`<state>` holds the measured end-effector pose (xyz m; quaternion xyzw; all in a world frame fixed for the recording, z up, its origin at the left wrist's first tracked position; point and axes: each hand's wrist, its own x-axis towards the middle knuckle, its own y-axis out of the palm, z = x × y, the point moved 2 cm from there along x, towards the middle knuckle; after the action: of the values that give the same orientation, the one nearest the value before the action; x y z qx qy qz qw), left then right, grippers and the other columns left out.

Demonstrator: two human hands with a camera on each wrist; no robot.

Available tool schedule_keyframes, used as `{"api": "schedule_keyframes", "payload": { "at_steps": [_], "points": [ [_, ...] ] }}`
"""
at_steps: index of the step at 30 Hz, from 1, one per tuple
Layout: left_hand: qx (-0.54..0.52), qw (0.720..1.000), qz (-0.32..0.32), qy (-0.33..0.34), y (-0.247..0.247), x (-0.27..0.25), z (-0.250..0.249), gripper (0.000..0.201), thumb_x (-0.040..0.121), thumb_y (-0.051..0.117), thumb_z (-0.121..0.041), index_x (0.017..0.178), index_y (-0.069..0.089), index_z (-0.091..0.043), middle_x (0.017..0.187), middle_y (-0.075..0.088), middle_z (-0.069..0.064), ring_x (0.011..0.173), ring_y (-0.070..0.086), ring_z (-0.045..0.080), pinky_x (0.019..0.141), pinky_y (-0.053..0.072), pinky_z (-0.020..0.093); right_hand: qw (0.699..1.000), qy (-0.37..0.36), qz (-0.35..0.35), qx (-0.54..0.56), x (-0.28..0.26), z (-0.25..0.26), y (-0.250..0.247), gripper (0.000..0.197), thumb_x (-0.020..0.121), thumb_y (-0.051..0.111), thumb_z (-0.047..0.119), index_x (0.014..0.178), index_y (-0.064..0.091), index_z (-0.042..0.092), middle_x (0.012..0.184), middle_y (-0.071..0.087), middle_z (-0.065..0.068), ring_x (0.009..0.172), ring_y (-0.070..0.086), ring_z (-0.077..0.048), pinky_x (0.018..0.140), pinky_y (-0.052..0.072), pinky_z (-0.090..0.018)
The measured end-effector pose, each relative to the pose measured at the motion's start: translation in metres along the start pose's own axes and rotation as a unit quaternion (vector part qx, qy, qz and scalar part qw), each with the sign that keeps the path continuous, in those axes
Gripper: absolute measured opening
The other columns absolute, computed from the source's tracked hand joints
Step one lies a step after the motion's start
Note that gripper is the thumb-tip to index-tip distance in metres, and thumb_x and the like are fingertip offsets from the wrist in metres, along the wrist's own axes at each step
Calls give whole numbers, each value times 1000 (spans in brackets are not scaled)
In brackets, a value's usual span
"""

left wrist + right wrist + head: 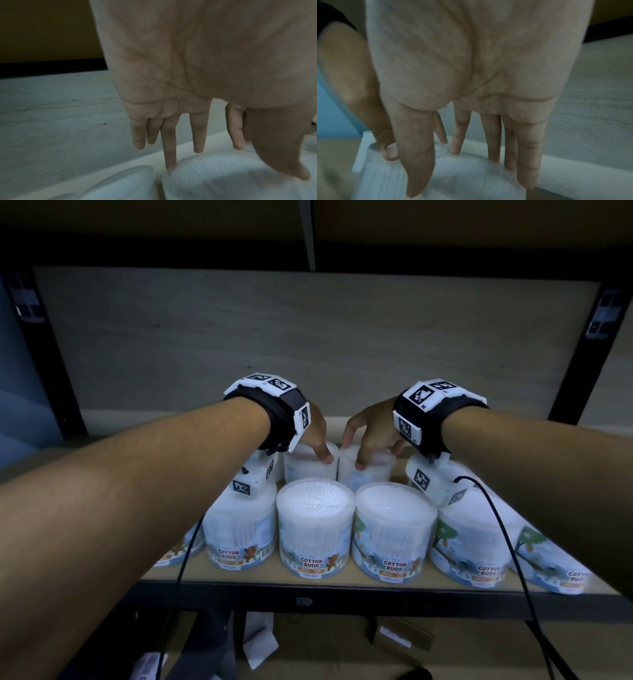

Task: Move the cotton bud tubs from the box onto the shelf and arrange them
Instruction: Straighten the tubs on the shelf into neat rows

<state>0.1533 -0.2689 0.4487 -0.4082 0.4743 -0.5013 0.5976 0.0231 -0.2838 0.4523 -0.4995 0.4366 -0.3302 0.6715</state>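
Cotton bud tubs (pixel 315 525) stand along the near edge of the shelf (pixel 239 571), with two more behind. The right hand (pixel 370 436) clasps the right far tub (pixel 373 470) round its lid. The left hand (pixel 313 433), fingers straight, only touches the left far tub (pixel 308 465). Light, stiff, slick plastic, I'd guess, so grip across the rim.

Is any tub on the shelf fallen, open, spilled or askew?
Nothing stands out. The front tubs stand upright on the shelf, lids on. The left hand touches the left back tub, the right hand holds the right back tub; both upright.

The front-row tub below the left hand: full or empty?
Full: white cotton buds pack the tub right up to its top.
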Motion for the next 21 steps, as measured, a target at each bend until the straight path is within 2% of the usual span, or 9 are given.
{"api": "schedule_keyframes", "payload": {
  "at_steps": [3,6,8,10,11,14,16,18,21],
  "points": [
    [-9,1000,-6,-6,1,-1,3,73,86,58,-62,142,48,-16,144,49,4,116,49,15,91,37,27,1000,-11,17,-9,2,3,-1,61,71,83,21,122,56,42,128,55,-4,115,58,-27,95,53,-45],
    [-25,1000,-1,1,1,-2,7,80,85,58,-62,150,35,-22,152,39,0,132,42,18,103,36,28,1000,-17,7,-8,2,8,-4,61,77,80,32,132,53,37,131,53,-2,115,58,-26,95,53,-41],
    [-33,999,24,21,1,-2,9,80,84,64,-56,151,31,-28,152,37,-3,135,41,18,97,38,25,999,-21,-5,-48,-2,10,-7,59,83,74,40,137,52,27,130,54,-2,103,61,-22,82,57,-32],
    [-41,998,40,34,0,-1,10,80,82,71,-47,150,32,-33,152,36,-6,133,43,17,94,39,23,995,-20,-5,-93,-6,11,-9,60,86,69,44,138,52,20,132,54,-4,78,58,-13,64,48,-20],
    [-42,997,45,38,1,-1,11,79,82,73,-43,150,33,-35,151,37,-6,132,44,17,95,40,23,995,-17,-2,-101,-6,11,-8,61,85,70,45,138,53,19,135,53,-5,72,56,-12,64,47,-19],
    [-40,996,47,56,0,2,11,75,82,74,-40,147,39,-35,146,43,-5,127,48,16,92,46,22,994,-16,5,-112,-4,10,-6,62,84,72,43,137,54,17,136,54,-8,83,58,-16,67,50,-22],
    [-41,996,42,60,-1,3,9,69,83,73,-42,145,43,-32,142,48,-4,123,51,16,69,47,17,994,-20,8,-110,-6,10,-6,59,85,72,39,137,54,17,131,56,-8,74,56,-13,63,49,-20],
    [-36,998,31,49,-1,5,6,66,84,71,-46,142,48,-28,138,52,-2,112,55,16,57,39,13,995,-27,5,-98,-7,6,-7,58,86,72,34,139,52,18,119,55,-2,75,53,-11,73,48,-22],
    [0,1000,16,19,-1,10,0,69,83,64,-59,137,55,-18,137,57,3,97,50,13,61,37,16,997,-28,-2,-73,-4,-2,-8,61,85,74,26,140,50,24,101,51,7,87,49,-10,78,45,-22]
  ]
}}
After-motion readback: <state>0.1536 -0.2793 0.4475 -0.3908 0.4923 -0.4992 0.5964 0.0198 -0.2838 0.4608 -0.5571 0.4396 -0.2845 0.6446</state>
